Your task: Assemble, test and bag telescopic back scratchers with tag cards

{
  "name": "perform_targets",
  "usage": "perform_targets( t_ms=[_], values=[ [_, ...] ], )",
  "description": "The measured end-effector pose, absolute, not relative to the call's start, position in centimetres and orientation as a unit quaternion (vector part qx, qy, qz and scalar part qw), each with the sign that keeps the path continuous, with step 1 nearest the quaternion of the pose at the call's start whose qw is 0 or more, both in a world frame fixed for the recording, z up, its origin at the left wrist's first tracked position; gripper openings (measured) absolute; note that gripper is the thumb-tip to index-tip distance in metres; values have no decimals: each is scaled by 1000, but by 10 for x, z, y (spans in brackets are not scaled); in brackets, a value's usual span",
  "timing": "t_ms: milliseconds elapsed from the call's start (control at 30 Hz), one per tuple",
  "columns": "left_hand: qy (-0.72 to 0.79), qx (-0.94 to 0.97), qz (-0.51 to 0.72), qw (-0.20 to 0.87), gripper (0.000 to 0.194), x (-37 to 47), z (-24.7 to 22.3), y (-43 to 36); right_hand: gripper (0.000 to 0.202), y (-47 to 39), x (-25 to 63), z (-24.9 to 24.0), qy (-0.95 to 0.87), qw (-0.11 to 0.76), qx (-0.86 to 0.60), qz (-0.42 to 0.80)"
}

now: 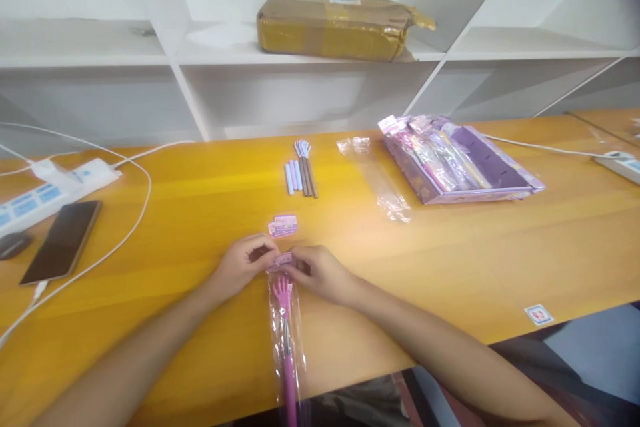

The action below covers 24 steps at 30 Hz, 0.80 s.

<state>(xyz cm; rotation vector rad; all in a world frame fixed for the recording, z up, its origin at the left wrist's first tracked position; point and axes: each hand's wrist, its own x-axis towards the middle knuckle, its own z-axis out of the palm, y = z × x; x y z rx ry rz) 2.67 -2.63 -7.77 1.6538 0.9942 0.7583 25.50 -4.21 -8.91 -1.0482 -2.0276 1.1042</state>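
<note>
A pink hand-shaped back scratcher (pixel 289 373) lies inside a clear plastic bag (pixel 300 340), its hand end toward the far side and its handle running over the near table edge. At the bag's top end is a small printed card (pixel 283 259). My left hand (pixel 246 264) pinches the card's left side. From the right, my right hand (pixel 323 272) pinches the card and the bag's top edge; whether the card is inside the bag I cannot tell. Just beyond lie more printed cards (pixel 283 225). Farther back are back scratcher heads with metal rods (pixel 308 170) and loose pastel handles (pixel 294 177).
An empty clear bag (pixel 377 177) lies beside a purple box (pixel 483 195) of bagged back scratchers. Left are a phone (pixel 63 240), power strip (pixel 60 190), white cable (pixel 149 190) and dark mouse (pixel 14 245). A taped parcel (pixel 335 27) sits on the shelf; a sticker (pixel 539 315) lies right.
</note>
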Motion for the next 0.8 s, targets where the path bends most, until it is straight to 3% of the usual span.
perform_targets(
  t_ms=[633, 800],
  values=[
    [443, 646, 293, 548, 32, 29, -79, -34, 34, -38, 258, -82, -692, 285, -408, 522],
    [430, 635, 289, 573, 30, 31, -80, -36, 44, -36, 257, -83, -675, 324, -408, 522]
  ],
)
